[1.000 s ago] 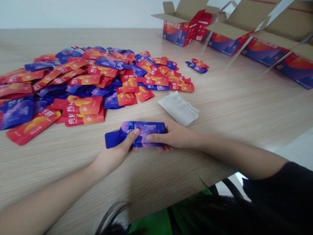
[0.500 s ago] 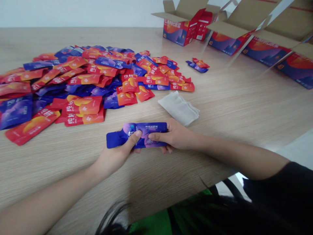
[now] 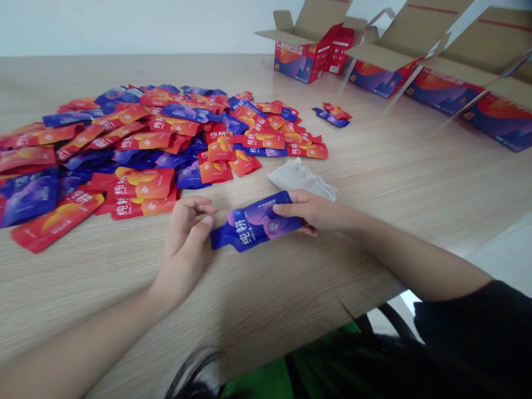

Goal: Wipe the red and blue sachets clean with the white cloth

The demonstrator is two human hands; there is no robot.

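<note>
A blue and purple sachet (image 3: 257,224) with a narrow neck is gripped at its right end by my right hand (image 3: 310,213), thumb on top. Its neck points left, beside the fingertips of my left hand (image 3: 189,238). That left hand is off the sachet's body, its thumb and fingers curled but apart, with nothing visible between them. Just behind the right hand lies a folded whitish cloth (image 3: 301,177). Beyond both hands spreads a big heap of red and blue sachets (image 3: 145,141).
Two small sachets (image 3: 332,114) lie apart, right of the heap. Along the back right stand several open cartons (image 3: 297,58) with raised flaps. The wooden table (image 3: 394,166) has its front edge close to my body.
My left hand has let go of the sachet and moved left, its fingers lifting. My right hand has shifted slightly right and up with the sachet, which now tilts.
</note>
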